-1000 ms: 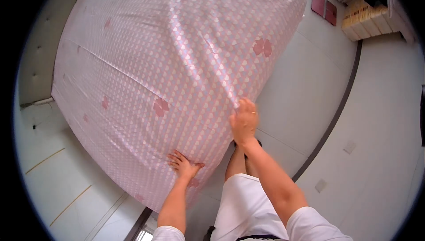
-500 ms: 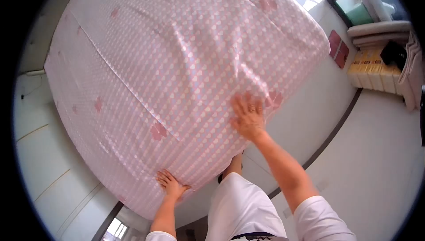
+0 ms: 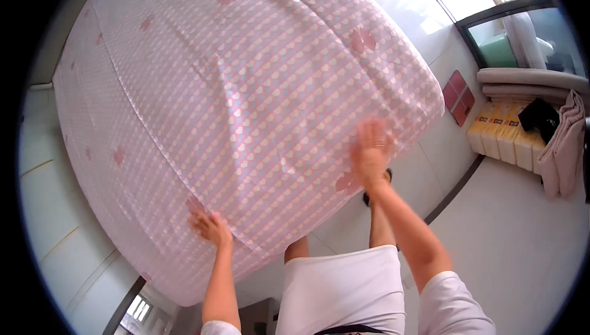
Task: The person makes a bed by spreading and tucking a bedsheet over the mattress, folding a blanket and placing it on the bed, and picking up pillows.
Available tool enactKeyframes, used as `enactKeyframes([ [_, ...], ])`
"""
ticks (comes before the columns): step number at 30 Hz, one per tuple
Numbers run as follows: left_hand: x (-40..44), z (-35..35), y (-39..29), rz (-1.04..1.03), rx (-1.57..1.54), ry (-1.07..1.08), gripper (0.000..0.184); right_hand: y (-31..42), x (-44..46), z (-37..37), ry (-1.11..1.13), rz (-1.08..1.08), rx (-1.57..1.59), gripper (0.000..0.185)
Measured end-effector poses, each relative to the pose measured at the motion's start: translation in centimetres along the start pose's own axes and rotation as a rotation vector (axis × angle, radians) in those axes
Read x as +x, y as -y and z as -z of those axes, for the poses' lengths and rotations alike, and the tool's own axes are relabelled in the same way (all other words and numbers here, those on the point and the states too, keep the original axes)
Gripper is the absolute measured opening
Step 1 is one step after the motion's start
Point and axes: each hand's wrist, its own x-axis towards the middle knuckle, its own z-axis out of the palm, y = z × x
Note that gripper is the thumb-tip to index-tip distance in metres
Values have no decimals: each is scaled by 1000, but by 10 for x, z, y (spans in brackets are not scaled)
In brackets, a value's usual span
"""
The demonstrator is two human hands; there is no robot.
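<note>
A pink bed sheet (image 3: 276, 107) with rows of small hearts and darker flowers covers the bed, with long creases and some wrinkles. My left hand (image 3: 210, 227) is at the sheet near its front edge, fingers apart and slightly blurred, beside a printed flower. Over the right part of the sheet, close to its edge, is my right hand (image 3: 370, 153), blurred by motion with its fingers stretched out. A ring shows on one finger. Neither hand holds anything. Whether the right palm touches the cloth, I cannot tell.
To the right, several yellow-and-white packs (image 3: 501, 135) are stacked under folded pads, with a black cloth (image 3: 539, 120) and a beige blanket (image 3: 562, 144) on them. A pink square panel (image 3: 459, 98) leans near the bed's far right corner. Pale cabinets (image 3: 52, 193) line the left.
My right hand has moved right along the sheet's edge, and my left hand has shifted up and left. The view has moved right, and the wrinkles near my right hand look flatter.
</note>
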Motion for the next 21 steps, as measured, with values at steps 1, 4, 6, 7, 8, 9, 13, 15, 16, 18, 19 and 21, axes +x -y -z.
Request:
enactKeyframes([
  [1,0,-7,-43,-24,-13,-105,65,27,4,-2,153,166,58,58],
  [4,2,-32,-162,58,156,-71,62,43,48,-7,232,440,273,59],
  [6,-16,-39,-219,-41,81,-114,60,20,87,2,212,350,264,58],
  [7,-26,-41,-241,-39,91,-117,60,-8,99,3,196,306,168,60],
  [8,-36,-45,-262,-64,96,-129,59,-39,111,11,195,250,120,61],
  [9,-45,-48,-286,-93,98,-140,58,-75,122,23,192,189,68,62],
  [13,-71,-66,-366,-73,104,-187,56,-210,141,51,74,84,-65,61],
  [15,-88,-71,-417,-90,61,-119,57,-260,141,51,192,-102,10,60],
  [16,-97,-76,-443,-105,71,-121,57,-284,139,48,311,-279,85,60],
  [18,-114,-89,-499,-232,125,-150,57,-331,118,17,216,-319,210,60],
  [19,-123,-92,-526,-252,130,-154,57,-347,113,8,118,-337,324,60],
  [21,-144,-97,-573,-415,223,-197,57,-355,118,6,229,-515,539,59],
])
